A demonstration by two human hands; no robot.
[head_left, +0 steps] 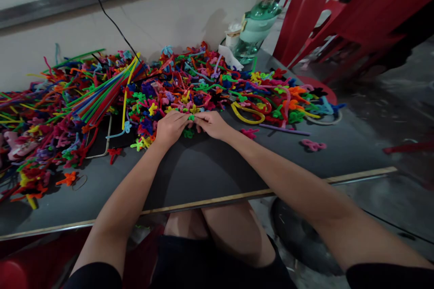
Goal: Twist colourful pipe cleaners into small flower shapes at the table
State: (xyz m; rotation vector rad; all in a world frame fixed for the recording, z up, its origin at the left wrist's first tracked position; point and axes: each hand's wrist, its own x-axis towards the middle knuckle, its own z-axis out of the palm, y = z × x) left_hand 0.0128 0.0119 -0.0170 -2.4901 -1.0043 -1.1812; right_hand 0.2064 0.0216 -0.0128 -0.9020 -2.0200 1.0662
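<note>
Both my hands meet at the near edge of a heap of colourful pipe cleaner pieces (183, 76). Between the fingertips shows a small green pipe cleaner piece (191, 118). My left hand (172, 127) pinches it from the left, and my right hand (214, 124) pinches it from the right. Another green piece (188, 133) is just below the fingers; whether it joins the held one I cannot tell. Yellow and lime twisted shapes (142, 143) lie beside my left hand. A dark pink shape (250, 133) lies right of my right hand.
A bundle of straight pipe cleaners (105, 95) lies on the heap at left. A green water bottle (256, 27) stands by the wall. A pink twisted shape (313, 145) rests on the dark table (210, 171). Red chairs (305, 18) stand beyond its right end.
</note>
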